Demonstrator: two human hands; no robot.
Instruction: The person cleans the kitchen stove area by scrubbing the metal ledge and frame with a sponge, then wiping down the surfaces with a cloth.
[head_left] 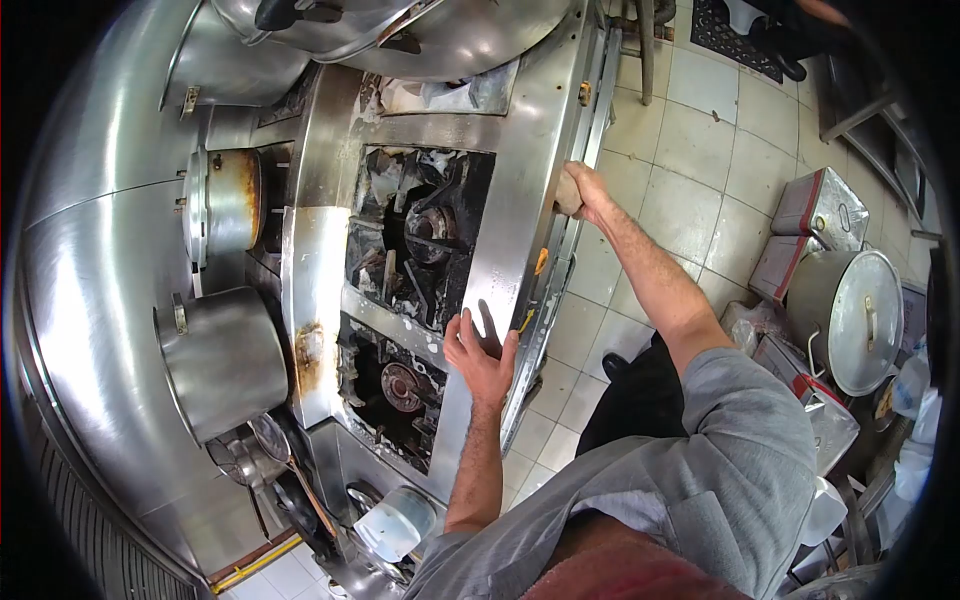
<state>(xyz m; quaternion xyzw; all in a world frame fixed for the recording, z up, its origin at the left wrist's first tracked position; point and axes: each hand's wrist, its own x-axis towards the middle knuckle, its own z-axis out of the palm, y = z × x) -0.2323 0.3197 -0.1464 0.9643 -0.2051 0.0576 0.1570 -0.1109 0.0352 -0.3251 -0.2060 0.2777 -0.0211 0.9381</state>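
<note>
My right hand (587, 192) is closed on a beige, wadded cloth or pad (568, 190) whose exact kind I cannot make out. It presses this against the front edge of a steel gas stove (520, 170). Near the stove's steel front rim, my left hand (484, 355) is open, with fingers apart and thumb spread. Whether it touches the metal is hard to tell. Beside it lie two blackened burner wells, one holding a burner (434, 232) under a grate and the other a bare, rusty burner (404, 386). Orange knobs (541, 262) line the stove's front.
Behind the burners stand a large steel pot (222, 362) and a stained pot (228, 205). Big pans (460, 45) cover the stove's far end. On the tiled floor (680, 190) at right are tins (822, 208) and a lidded pot (850, 320). Another person's shoe (780, 55) shows top right.
</note>
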